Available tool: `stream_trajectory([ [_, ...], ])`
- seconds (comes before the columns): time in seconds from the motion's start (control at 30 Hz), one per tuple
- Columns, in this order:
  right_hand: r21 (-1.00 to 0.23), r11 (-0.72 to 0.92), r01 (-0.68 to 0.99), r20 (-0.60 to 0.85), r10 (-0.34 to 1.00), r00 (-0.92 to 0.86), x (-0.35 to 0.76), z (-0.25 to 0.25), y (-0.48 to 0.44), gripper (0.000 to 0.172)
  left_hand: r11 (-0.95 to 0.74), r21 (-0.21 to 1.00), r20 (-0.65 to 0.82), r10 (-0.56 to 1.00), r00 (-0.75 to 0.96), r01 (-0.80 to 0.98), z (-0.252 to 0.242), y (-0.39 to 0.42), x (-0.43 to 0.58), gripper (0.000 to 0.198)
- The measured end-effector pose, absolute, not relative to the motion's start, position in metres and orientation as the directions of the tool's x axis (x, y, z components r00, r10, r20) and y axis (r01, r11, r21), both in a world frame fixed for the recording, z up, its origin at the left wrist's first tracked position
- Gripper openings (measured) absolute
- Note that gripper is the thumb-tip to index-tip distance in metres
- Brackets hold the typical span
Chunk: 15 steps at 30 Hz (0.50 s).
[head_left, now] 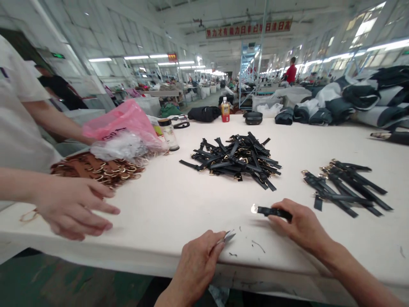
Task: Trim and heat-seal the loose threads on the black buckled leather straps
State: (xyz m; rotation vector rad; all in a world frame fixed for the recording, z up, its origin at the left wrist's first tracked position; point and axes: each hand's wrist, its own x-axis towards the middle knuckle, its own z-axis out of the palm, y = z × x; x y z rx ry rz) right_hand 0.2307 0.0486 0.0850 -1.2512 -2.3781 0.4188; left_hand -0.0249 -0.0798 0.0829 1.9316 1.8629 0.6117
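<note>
My left hand (196, 264) rests at the near edge of the white table (179, 204), its fingers pinched on a small metal cutting tool (227, 236) whose tip points right. My right hand (298, 226) lies on the table to the right, fingers closed on a black strap (271, 211) with a shiny metal end. A heap of black straps with gold buckles (234, 160) sits in the middle of the table beyond my hands. A row of laid-out black straps (345, 187) lies to the right.
A co-worker's hand (75, 211) reaches over the table's left corner beside a pile of brown straps (96, 168) and a pink plastic bag (123, 121). A jar (168, 134), a drink bottle (225, 109), black pouches and rolled fabric stand at the far side. Thread scraps lie near my hands.
</note>
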Motion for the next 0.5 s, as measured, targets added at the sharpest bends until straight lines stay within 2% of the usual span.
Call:
stream_trajectory([
  [0.1,-0.341,0.478,0.81,0.391,0.855,-0.34,0.275,0.095,0.089,0.035,-0.04,0.563,0.044,0.999,0.019,0.825,0.082,-0.081,-0.024,0.025],
  [0.17,-0.205,0.312,0.928,0.51,0.843,-0.171,0.306,0.101,0.114,0.042,-0.038,0.565,0.048,0.999,0.014,0.824,0.082,-0.083,-0.022,0.024],
  [0.23,-0.061,0.215,0.975,0.575,0.806,-0.142,0.327,0.105,0.131,0.049,-0.036,0.565,0.05,0.999,0.01,0.824,0.083,-0.084,-0.021,0.024],
  [0.27,-0.028,0.196,0.98,0.604,0.785,-0.14,0.333,0.105,0.134,0.05,-0.035,0.565,0.05,0.999,0.008,0.825,0.084,-0.084,-0.021,0.025],
  [0.33,-0.038,0.258,0.965,0.637,0.751,-0.175,0.33,0.1,0.128,0.048,-0.024,0.559,0.05,0.999,-0.004,0.829,0.086,-0.083,-0.025,0.028],
  [0.4,-0.125,0.403,0.907,0.625,0.742,-0.244,0.312,0.09,0.109,0.042,0.0,0.545,0.053,0.998,-0.035,0.838,0.091,-0.082,-0.035,0.027],
  [0.5,-0.272,0.565,0.779,0.465,0.786,-0.408,0.273,0.07,0.07,0.038,0.057,0.515,0.073,0.991,-0.111,0.855,0.1,-0.079,-0.058,0.027],
])
